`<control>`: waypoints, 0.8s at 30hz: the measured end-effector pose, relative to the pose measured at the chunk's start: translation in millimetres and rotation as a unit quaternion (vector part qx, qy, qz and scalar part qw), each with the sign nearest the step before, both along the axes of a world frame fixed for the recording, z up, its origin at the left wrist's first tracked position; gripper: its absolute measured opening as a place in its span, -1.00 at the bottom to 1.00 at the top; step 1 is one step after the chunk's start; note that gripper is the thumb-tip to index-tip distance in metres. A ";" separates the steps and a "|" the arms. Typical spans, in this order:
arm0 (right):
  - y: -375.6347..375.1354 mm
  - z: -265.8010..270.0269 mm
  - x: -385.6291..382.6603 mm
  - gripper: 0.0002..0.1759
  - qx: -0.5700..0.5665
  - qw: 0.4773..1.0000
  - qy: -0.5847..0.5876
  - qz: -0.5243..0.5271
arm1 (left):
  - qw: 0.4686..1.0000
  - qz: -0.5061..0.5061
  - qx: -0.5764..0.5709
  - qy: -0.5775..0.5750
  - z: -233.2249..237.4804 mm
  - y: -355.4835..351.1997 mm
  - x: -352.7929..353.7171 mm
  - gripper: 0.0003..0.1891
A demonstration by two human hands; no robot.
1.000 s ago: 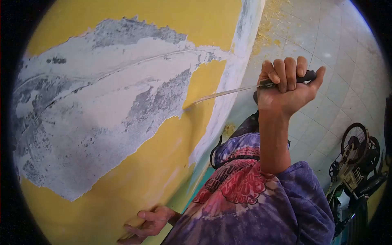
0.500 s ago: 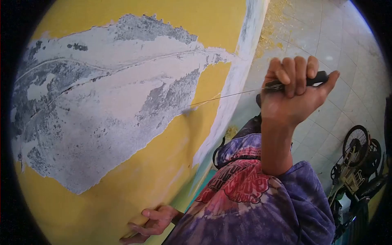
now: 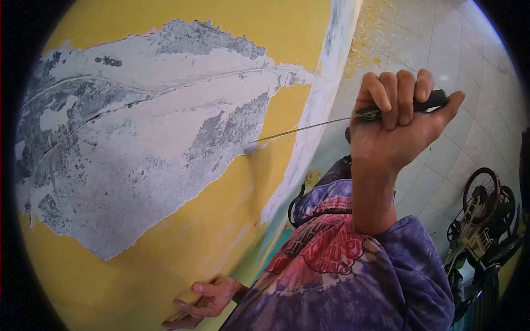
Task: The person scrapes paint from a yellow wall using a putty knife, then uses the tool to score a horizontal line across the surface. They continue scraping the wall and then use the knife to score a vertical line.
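Observation:
My right hand (image 3: 398, 124) is wrapped round the black handle of a scraper (image 3: 301, 130), its thin blade seen almost edge-on. The blade runs left from the fist to the wall, and its tip meets the lower right edge of a bare patch (image 3: 160, 129) where grey and whitish plaster shows. Yellow paint (image 3: 284, 118) surrounds that patch. Low on the yellow wall, my left hand (image 3: 208, 302) rests with its fingers loosely bent and apart, holding nothing I can see.
A white strip (image 3: 301, 151) runs along the wall's edge. Yellow paint flakes (image 3: 364, 41) lie on the tiled floor (image 3: 441, 60) beside it. A bicycle or motorbike (image 3: 481, 220) stands at the right. My tie-dyed shirt (image 3: 331, 281) fills the lower middle.
The scraper has shifted slightly, its tip a little farther left along the patch edge, and more of its blade's face shows. My left hand stays in place.

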State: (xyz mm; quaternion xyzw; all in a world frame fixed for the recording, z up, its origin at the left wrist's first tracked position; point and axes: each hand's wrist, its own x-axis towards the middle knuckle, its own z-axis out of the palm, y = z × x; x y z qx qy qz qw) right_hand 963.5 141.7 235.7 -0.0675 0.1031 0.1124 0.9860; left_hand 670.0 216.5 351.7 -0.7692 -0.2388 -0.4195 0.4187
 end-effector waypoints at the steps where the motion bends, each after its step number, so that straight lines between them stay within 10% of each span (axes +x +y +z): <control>1: 5.6 -0.5 -4.0 -0.37 0.021 0.999 -0.024 0.015 | 1.000 0.001 0.001 -0.001 0.9 -0.6 -0.2 -0.59; 24: 12.5 11.9 -7.7 -0.39 0.035 0.997 -0.039 0.054 | 1.000 0.003 0.013 -0.006 0.3 0.9 -0.7 -0.58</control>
